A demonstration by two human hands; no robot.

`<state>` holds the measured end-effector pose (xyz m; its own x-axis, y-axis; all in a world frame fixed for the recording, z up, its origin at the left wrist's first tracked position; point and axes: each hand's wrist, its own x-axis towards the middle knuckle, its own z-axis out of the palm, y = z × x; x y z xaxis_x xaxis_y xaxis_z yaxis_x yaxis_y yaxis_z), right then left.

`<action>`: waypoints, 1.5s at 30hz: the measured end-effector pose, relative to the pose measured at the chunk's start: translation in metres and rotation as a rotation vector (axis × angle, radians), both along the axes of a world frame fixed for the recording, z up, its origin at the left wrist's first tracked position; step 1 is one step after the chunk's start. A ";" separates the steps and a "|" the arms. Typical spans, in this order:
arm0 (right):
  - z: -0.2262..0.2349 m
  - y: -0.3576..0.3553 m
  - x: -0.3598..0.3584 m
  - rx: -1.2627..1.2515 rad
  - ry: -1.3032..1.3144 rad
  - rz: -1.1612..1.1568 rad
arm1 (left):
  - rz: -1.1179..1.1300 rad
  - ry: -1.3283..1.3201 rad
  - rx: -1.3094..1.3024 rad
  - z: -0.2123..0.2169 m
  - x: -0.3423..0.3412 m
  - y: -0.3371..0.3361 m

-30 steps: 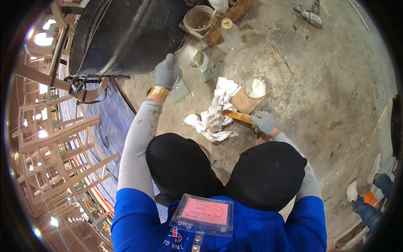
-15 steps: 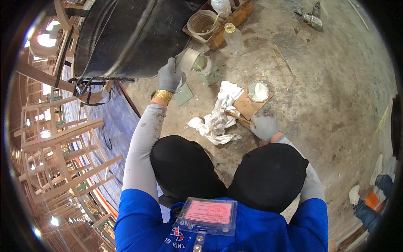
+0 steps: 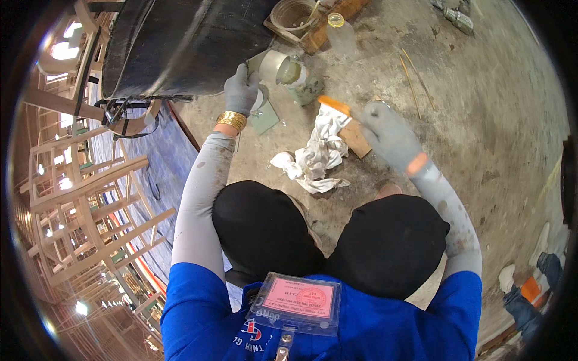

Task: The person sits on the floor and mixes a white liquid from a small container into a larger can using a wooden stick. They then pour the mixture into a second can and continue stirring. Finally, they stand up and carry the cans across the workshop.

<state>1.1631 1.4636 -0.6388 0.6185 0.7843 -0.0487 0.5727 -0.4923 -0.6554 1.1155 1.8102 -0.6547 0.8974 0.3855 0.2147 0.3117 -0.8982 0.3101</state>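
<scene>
My left hand (image 3: 242,95), in a grey glove, is closed on a silver can (image 3: 274,66) tipped to the right. Its mouth faces a see-through jar (image 3: 306,89) on the floor with something greenish in it. My right hand (image 3: 388,135), also gloved and a little blurred, grips an orange-brown stick (image 3: 334,106) pointing left toward the jar. Beneath the stick lies a crumpled white cloth (image 3: 319,153). A piece of brown board (image 3: 356,142) shows beside the cloth, and my right hand mostly hides the small tin on it.
A big black drum-like container (image 3: 186,48) stands at the upper left. A clear bottle (image 3: 342,37), a round tub (image 3: 293,15) and a wooden box (image 3: 337,24) are ahead. Two thin sticks (image 3: 411,87) lie on the right; wooden frames (image 3: 90,210) stand left.
My right hand has moved up and forward, swinging the stick from over the cloth toward the jar and covering the tin of white stuff. The can stays tipped in my left hand.
</scene>
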 end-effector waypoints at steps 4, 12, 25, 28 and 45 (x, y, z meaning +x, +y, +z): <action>-0.004 0.051 0.024 -0.065 -0.102 0.026 | 0.009 -0.003 -0.102 0.001 -0.002 0.001; -0.027 0.136 0.054 0.002 -0.241 0.000 | 0.043 -0.092 -0.462 -0.004 -0.005 0.015; -0.074 0.177 0.031 0.085 0.003 -0.120 | 0.100 -0.158 -0.780 -0.005 -0.014 0.035; -0.064 0.177 0.029 0.163 -0.130 -0.114 | 0.111 -0.165 -0.862 -0.001 -0.013 0.029; -0.075 0.174 0.032 0.142 -0.234 -0.121 | 0.038 -0.157 -0.567 0.002 -0.006 0.028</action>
